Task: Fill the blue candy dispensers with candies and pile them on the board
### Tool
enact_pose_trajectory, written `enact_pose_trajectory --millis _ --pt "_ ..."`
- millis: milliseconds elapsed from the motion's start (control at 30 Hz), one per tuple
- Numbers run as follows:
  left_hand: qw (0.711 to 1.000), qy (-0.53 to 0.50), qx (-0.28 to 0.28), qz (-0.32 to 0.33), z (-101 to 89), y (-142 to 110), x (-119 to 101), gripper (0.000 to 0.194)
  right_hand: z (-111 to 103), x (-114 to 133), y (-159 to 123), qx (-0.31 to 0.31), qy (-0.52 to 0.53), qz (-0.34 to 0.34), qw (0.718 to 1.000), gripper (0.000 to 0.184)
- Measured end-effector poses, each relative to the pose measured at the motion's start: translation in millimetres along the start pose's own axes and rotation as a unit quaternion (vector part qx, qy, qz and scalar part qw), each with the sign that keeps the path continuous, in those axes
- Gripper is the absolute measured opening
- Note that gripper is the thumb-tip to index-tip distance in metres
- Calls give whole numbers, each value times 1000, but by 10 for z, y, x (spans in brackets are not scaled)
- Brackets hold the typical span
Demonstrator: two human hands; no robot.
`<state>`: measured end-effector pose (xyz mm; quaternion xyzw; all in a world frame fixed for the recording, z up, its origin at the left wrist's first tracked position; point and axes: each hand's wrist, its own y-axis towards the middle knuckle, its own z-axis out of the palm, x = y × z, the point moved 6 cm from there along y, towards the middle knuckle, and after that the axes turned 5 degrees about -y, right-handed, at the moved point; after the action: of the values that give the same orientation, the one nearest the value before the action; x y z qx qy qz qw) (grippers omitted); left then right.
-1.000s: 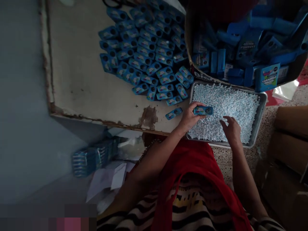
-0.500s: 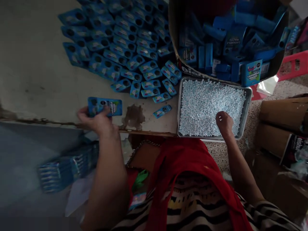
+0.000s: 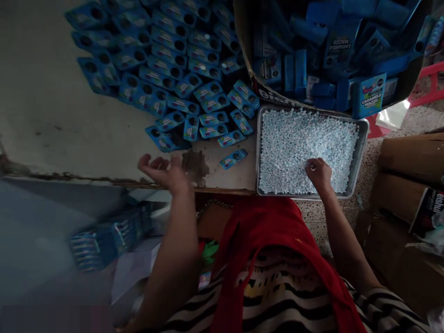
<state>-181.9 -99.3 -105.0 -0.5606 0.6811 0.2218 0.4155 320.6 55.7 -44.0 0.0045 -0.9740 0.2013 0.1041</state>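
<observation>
My left hand [image 3: 166,172] hovers at the table's front edge with fingers apart and nothing in it. Just beyond it stands a blue candy box [image 3: 163,139] lettered in white, at the near end of many similar blue boxes [image 3: 169,60] with dark round openings on top. My right hand [image 3: 319,174] is closed over the metal tray [image 3: 360,143], close above small pale blue and white candies [image 3: 294,152]. A small shiny ring-like edge shows between its fingers; what it belongs to is hidden. One blue box [image 3: 233,159] lies apart, left of the tray.
A large carton [image 3: 248,60] full of blue boxes stands behind the tray. Brown cartons [image 3: 409,152] are stacked at the right, near a red plastic stool [image 3: 430,85]. Wrapped blue packs [image 3: 93,249] lie below the table at the left.
My left hand has let go of the blue candy box, which now stands by the group, and has drawn back to the right. My right hand has shifted slightly left over the candies.
</observation>
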Motion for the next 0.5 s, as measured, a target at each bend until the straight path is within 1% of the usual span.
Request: enact_pose_trajectory --millis 33,133,200,233,300,333,367,400,433,467,500 --pt "1000 8 -9 -4 -76 -145 25 54 6 -5 7 -3 6 -2 1000 29" --pt "997 25 63 23 -132 -606 58 48 17 -51 56 -22 28 3 999 24" --pt "989 26 136 46 -57 -872 69 52 -15 -49 90 -43 58 12 997 21" --pt "983 29 169 62 7 -973 61 55 -63 -19 89 -57 83 21 995 19" --pt "970 41 214 109 174 -1097 8 63 -247 139 7 -82 169 43 981 15" --pt "962 51 230 136 275 -1125 -34 69 -387 280 -84 -89 227 47 969 13" --pt "955 61 242 162 382 -1137 -80 75 -547 466 -206 -80 299 42 950 14" --pt "947 72 253 184 489 -1138 -126 75 -743 698 -360 -69 366 18 928 13" --pt "940 81 264 200 588 -1132 -167 71 -958 966 -538 -45 416 -28 908 11" --pt "936 88 271 208 666 -1118 -201 62 -1172 1239 -735 -7 457 -80 886 9" --pt "933 92 277 212 717 -1102 -228 53 -1372 1494 -943 45 490 -136 860 12"
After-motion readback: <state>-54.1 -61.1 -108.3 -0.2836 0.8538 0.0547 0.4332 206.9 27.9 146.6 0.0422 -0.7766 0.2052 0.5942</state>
